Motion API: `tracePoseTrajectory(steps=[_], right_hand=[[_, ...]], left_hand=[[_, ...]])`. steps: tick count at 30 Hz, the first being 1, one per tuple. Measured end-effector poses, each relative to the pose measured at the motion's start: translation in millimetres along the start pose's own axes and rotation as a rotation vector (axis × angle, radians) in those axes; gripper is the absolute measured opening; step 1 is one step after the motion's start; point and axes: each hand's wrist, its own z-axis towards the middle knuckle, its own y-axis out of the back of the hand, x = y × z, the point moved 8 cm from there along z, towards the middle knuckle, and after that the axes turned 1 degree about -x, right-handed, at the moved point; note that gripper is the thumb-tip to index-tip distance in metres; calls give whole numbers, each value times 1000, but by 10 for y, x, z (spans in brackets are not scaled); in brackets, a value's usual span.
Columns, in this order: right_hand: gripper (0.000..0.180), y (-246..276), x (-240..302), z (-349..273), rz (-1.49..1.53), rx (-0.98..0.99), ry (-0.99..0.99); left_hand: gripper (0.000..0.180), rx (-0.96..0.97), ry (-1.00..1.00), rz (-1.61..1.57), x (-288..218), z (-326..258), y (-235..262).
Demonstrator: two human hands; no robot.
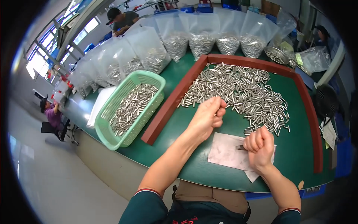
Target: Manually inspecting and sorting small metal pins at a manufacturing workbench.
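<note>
A wide heap of short silvery metal pins (pixel 238 86) is spread over the green tabletop. At its near edge, above the pins, is my left hand (pixel 209 115), closed with thumb and fingers pinched together; what it holds, if anything, cannot be made out. My right hand (pixel 259 147) is a fist around a small dark tool with a pointed metal tip (pixel 240 148), most of it hidden by the fingers. Beneath the right hand a stained pale cloth (pixel 225 151) lies on the table.
Dark red bars (pixel 173 102) border the pins at left, back and right. Left stands a light green basket (pixel 102 127) holding more pins. Clear bags of pins (pixel 175 44) line the far side, beside a metal bowl (pixel 276 56). A seated person (pixel 52 114) and another person (pixel 121 20) work beyond.
</note>
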Motion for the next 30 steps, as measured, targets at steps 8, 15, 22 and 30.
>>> tracePoseTrajectory(steps=[8,15,22,30], right_hand=[[45,-15,-24,25,-13,-44,-18],[44,-55,-24,-1,-39,-48,-31],[43,-78,254,-9,0,13,48],[42,112,879,141,-185,-34,441]], left_hand=[[18,-1333,-945,1599,-1773,-1123,607],[37,-916,-911,1814,-1247,-576,324],[19,-157,-905,1576,-327,-271,-421],[9,118,-872,1482,225,-144,-722]])
